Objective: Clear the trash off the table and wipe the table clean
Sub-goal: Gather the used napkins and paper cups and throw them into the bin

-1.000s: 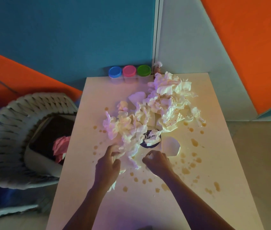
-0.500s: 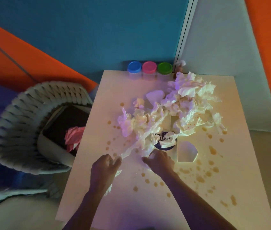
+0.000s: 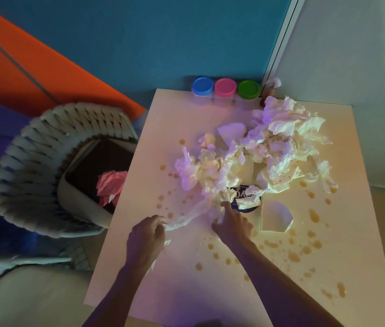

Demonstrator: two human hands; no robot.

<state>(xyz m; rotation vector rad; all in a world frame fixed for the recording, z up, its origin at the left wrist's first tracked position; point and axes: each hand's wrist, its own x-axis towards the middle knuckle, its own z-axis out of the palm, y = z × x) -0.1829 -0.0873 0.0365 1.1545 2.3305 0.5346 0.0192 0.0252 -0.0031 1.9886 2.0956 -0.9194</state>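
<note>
A big heap of crumpled white tissues [image 3: 257, 156] covers the middle and far right of the pale table [image 3: 186, 279]. My left hand [image 3: 145, 239] grips a long stretched tissue strip [image 3: 188, 218] that trails from the heap's near edge. My right hand [image 3: 230, 226] has its fingers curled into the tissues at the heap's near side, beside a dark round lid with white lettering [image 3: 245, 199]. A white paper cup piece [image 3: 275, 215] lies right of that hand. Several brown drops [image 3: 290, 253] spot the tabletop.
A woven bin [image 3: 33, 166] with a dark inner liner and a pink crumpled tissue [image 3: 111, 186] stands left of the table. Blue [image 3: 202, 86], pink [image 3: 225, 87] and green [image 3: 248, 88] lidded tubs line the far edge beside a small bottle [image 3: 270, 90].
My left hand has drawn the tissue strip left and toward me, stretching it out of the heap. My right hand stays at the heap's near edge. The view has shifted left.
</note>
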